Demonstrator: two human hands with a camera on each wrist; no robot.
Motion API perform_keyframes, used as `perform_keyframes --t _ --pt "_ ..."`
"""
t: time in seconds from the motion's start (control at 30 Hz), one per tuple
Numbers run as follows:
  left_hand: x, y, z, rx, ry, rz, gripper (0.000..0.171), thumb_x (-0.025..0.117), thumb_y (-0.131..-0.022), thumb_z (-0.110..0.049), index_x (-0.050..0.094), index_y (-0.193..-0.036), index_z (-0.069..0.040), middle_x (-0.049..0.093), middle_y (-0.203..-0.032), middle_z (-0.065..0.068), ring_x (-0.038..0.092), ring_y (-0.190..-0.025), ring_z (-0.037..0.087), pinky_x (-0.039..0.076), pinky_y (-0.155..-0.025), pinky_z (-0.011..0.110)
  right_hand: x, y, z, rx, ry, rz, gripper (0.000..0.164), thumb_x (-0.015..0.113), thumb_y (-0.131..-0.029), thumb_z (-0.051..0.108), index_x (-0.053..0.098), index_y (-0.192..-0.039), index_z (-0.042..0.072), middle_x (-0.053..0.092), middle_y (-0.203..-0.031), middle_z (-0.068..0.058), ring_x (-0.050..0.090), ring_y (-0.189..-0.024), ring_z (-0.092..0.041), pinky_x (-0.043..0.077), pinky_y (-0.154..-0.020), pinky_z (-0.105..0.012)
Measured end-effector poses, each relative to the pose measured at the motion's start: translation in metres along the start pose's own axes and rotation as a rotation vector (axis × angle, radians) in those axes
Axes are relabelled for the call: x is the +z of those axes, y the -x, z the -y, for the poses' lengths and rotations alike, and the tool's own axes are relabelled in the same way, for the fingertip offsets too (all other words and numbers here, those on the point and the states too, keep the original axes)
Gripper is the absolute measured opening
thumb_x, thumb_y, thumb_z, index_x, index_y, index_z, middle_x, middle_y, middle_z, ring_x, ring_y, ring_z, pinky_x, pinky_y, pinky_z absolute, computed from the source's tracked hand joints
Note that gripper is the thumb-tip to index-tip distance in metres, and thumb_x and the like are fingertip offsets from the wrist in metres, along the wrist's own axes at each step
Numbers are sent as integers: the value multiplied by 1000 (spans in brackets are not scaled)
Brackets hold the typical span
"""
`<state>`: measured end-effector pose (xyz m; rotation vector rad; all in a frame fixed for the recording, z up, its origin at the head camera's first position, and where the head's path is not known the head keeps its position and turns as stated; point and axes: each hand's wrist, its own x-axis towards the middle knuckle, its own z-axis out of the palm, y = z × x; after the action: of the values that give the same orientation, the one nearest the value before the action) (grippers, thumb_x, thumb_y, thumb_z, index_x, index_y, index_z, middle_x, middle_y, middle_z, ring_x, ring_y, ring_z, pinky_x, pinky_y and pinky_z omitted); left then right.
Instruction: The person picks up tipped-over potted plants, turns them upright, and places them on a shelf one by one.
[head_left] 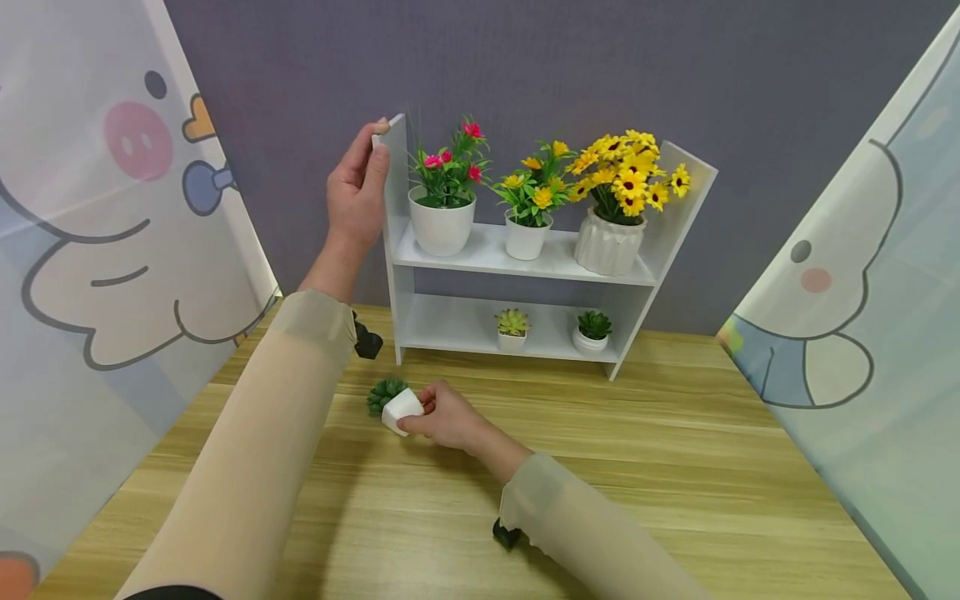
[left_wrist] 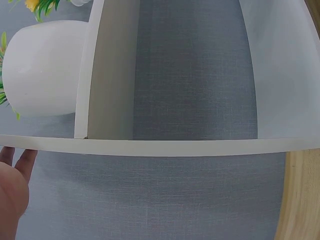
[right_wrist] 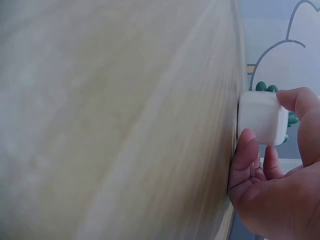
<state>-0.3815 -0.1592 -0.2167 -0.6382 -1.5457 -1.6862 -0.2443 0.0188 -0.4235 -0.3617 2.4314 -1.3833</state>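
My left hand (head_left: 358,190) holds the top of the left side panel of a small white shelf (head_left: 457,321), thumb on the near side. In the left wrist view only its fingertips show against the panel (left_wrist: 175,147). On the table below, a green succulent in a square white pot (head_left: 401,412) lies tipped over, leaves toward the left. My right hand (head_left: 453,418) pinches that pot between thumb and fingers from the right. Close up in the right wrist view, the pot (right_wrist: 261,118) sits right against the wooden surface, though contact is hard to tell.
The upper shelf bears a pink-flowered plant (head_left: 442,225), a small yellow-flowered plant (head_left: 525,237) and a sunflower pot (head_left: 609,242). Below stand two small succulents, one pale (head_left: 513,325), one dark (head_left: 592,329). Printed cartoon curtains (head_left: 112,275) flank the wooden table (head_left: 675,433).
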Motion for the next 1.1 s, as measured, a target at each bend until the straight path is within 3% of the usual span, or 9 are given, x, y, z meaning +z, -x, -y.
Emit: perform_keyframes --t 0.3,0.47,0.63,0.87,1.1 --pt "0 1 0 -7 -3 1 40 57 -115 -16 64 -153 -4 61 -163 7 54 -153 11 42 -129 25 0 -3 0 -4 -10 2 60 91 -89 38 59 -128 4 67 -114 -10 63 -96 -20 55 -76 -30" --pt "-1 0 2 -1 -9 3 40 56 -115 -16 64 -152 -4 60 -163 7 54 -153 11 42 -129 25 1 -3 3 -19 -28 -2 65 91 -89 42 60 -134 7 70 -116 -10 67 -94 -20 57 -74 -30" --pt "0 -1 4 23 -10 0 39 56 -115 -14 64 -151 -1 61 -163 9 55 -153 13 42 -129 26 3 -3 4 -37 -17 -30 58 92 -90 37 64 -132 8 70 -112 -8 66 -90 -18 58 -70 -28" --pt "1 -1 2 8 -3 -1 40 57 -115 -14 64 -152 -2 60 -163 9 54 -153 12 42 -129 25 2 -3 4 -46 -78 -25 40 93 -91 21 66 -118 8 67 -106 -7 69 -77 -15 65 -63 -28" --pt "1 -1 1 11 7 -4 40 56 -115 -13 64 -152 -1 60 -163 10 55 -153 14 42 -129 26 -2 0 3 -47 -103 -7 38 92 -90 14 66 -116 9 68 -106 -7 72 -74 -15 64 -63 -27"
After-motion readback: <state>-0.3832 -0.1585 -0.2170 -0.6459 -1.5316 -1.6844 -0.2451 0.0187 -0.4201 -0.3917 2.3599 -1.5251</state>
